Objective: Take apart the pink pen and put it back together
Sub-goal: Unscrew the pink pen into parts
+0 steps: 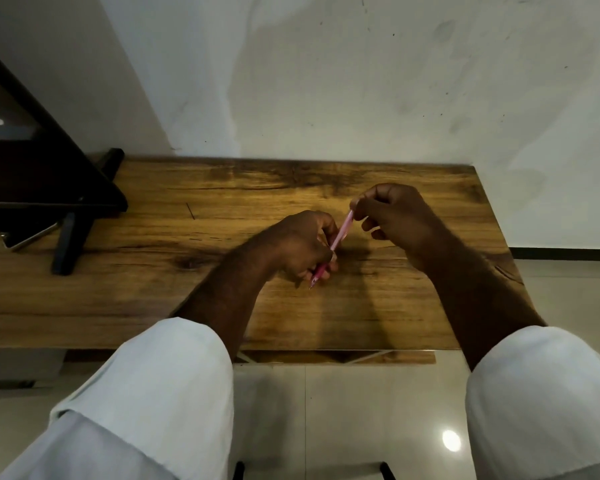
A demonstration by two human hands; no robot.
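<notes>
Left hand grips pink pen lower barrel; right hand pinches its upper end, above wooden table.

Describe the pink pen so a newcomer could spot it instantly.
Start at the wooden table against the white wall, then look right of centre where both hands meet above it. The pink pen runs slantwise between them, left hand gripping the tip end, right hand pinching the top. It is the only pink thing there.

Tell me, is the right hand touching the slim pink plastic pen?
Touching. In the head view, the right hand pinches the upper end of the slim pink plastic pen between fingertips, with no gap visible, while the left hand holds its lower part.
</notes>
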